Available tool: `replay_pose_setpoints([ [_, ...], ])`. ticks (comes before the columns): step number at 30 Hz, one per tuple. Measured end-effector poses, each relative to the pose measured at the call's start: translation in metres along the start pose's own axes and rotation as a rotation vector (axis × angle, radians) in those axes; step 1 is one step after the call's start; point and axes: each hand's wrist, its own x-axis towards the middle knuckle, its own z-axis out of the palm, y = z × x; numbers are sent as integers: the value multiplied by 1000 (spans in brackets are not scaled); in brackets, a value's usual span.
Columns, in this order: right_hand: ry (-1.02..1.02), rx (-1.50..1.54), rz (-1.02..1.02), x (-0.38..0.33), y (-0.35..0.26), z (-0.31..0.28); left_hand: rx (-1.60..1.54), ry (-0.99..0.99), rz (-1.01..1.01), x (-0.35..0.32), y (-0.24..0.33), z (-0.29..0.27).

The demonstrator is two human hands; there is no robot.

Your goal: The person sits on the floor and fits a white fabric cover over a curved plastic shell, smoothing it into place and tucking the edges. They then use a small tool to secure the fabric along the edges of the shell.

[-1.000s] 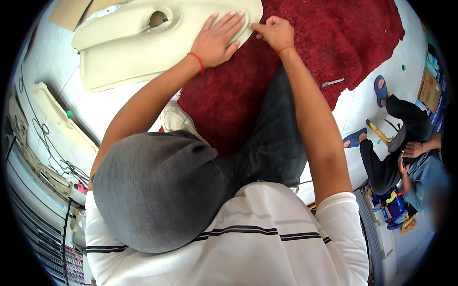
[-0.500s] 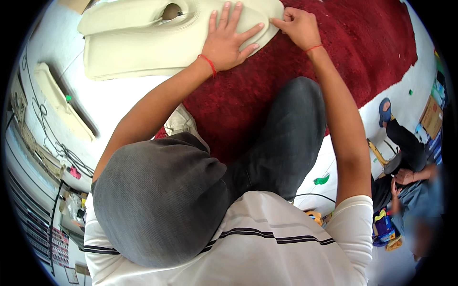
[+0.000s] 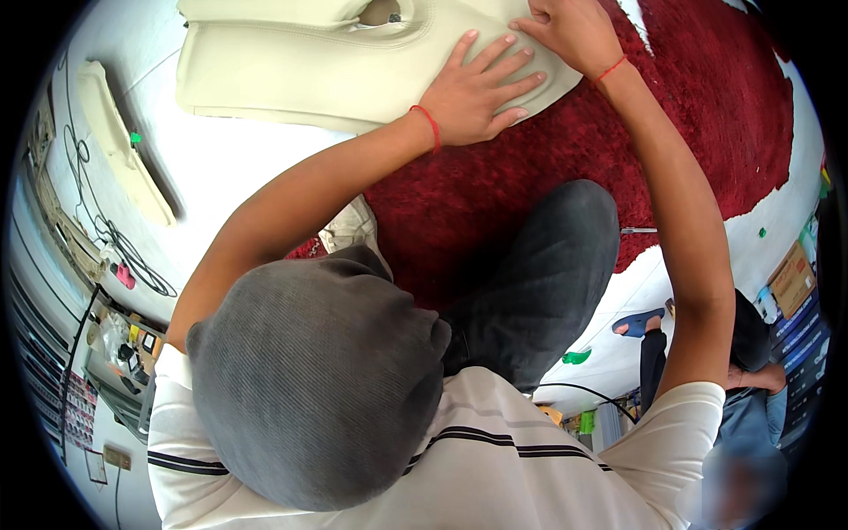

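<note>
My left hand [image 3: 477, 93] lies spread flat on the cream panel's [image 3: 291, 75] right end; its length runs leftward. My right hand [image 3: 574, 31] pinches its edge.

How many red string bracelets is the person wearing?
2: one thin red string bracelet on the left wrist, whose hand lies flat on the cream padded panel, and another on the right wrist at the panel's edge.

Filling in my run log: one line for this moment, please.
left hand: flat on cream panel | right hand: on panel edge | panel: on red rug
</note>
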Motion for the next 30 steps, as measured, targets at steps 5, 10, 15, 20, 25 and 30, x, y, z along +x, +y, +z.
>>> replay_pose_setpoints([
  [5, 56, 44, 34, 28, -16, 5, -66, 41, -19, 0, -3, 1],
  [10, 7, 16, 15, 32, -17, 3, -73, 163, -243, -12, -9, -2],
  [15, 29, -42, -111, 83, -34, 19, -9, 131, -199, -8, -9, -4],
  [20, -63, -13, -76, 98, -40, 18, -5, 132, -204, -13, -12, -4],
  [25, -52, -41, -111, 112, -42, 23, -16, 144, -190, -9, -10, -6],
  [30, -83, 26, -102, 108, -40, 26, 85, -15, -346, -22, -17, -37],
])
